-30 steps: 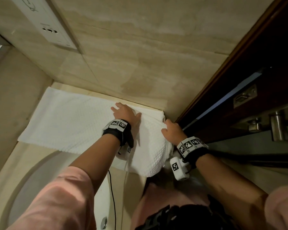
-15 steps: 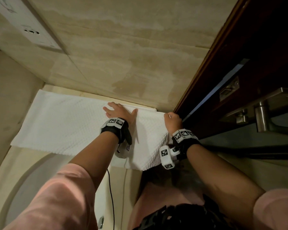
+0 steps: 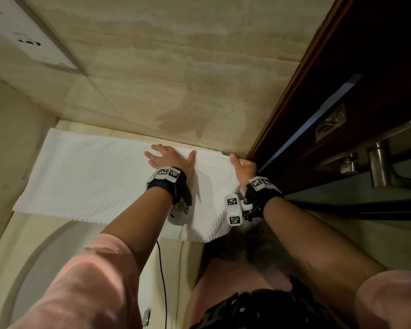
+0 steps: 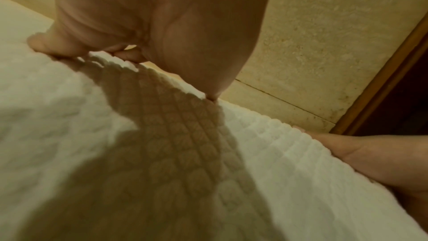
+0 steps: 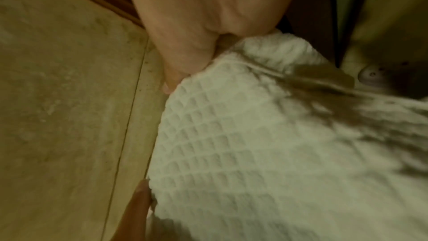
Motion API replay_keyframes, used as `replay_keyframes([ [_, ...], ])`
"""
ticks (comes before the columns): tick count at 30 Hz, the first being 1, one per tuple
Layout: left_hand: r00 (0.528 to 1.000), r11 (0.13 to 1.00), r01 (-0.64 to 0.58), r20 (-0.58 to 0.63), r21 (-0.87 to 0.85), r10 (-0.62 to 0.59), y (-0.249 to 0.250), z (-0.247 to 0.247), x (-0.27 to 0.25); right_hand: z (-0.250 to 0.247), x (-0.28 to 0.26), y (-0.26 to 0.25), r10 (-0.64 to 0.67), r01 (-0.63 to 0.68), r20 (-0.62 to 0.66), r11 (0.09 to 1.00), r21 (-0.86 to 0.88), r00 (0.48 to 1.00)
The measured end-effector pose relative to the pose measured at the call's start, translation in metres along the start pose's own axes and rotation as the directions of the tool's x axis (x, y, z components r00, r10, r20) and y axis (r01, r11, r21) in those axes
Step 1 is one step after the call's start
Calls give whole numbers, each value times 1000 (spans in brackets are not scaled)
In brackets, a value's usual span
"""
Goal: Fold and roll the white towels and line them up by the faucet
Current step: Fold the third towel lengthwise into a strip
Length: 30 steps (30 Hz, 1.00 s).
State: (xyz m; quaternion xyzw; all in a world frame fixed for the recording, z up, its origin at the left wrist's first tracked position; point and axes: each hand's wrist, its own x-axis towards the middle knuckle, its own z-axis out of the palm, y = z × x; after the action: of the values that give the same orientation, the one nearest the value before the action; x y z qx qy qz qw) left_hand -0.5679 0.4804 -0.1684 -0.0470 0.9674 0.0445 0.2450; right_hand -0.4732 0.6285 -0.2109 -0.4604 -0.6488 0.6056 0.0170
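Observation:
A white waffle-weave towel (image 3: 93, 176) lies spread along the beige counter against the wall, its right end drooping over the counter's front edge. My left hand (image 3: 169, 157) presses flat on the towel near its back edge, fingers spread and thumb out. In the left wrist view the left hand (image 4: 162, 25) bears down on the towel (image 4: 277, 153) with its fingertips. My right hand (image 3: 244, 168) holds the towel's right end near the back corner. Its thumb lies along the edge and its fingers tuck behind the fold, as the right wrist view shows of the right hand (image 5: 197, 25) and the towel (image 5: 254, 144).
A white sink basin (image 3: 45, 257) sits at the lower left, in front of the towel. The tiled wall (image 3: 176, 67) carries a socket panel (image 3: 29, 41). A dark wooden door frame (image 3: 306, 91) and a metal door handle (image 3: 380, 162) crowd the right side.
My right hand has slid along the towel's right end toward the back corner. The bunched end now lies flatter. My left hand has shifted slightly toward the wall, still pressing.

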Motion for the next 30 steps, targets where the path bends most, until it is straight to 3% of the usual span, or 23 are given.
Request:
replay_keyframes([
  [7, 1000, 1000, 2, 2, 14, -2, 0, 2, 2, 12, -5, 1, 77, -71, -10, 953, 296, 997],
  [11, 1000, 999, 5, -1, 40, -5, 1, 3, 2, 18, -6, 1, 89, -80, -9, 931, 357, 996],
  [15, 1000, 998, 12, 2, 59, -12, 2, 3, 2, 14, -4, -1, 115, -134, 70, 891, 434, 991],
  [22, 1000, 997, 17, -13, 69, -17, 3, 6, 1, 2, -6, -2, 138, -182, 171, 945, 272, 975],
  [26, 1000, 997, 15, -21, 74, -13, 3, 6, 0, 11, -9, 4, 141, -164, 141, 972, 166, 980],
  [30, 1000, 997, 6, -18, 77, -5, 2, 7, 0, 11, -13, -4, 178, -177, 27, 929, 325, 984],
])
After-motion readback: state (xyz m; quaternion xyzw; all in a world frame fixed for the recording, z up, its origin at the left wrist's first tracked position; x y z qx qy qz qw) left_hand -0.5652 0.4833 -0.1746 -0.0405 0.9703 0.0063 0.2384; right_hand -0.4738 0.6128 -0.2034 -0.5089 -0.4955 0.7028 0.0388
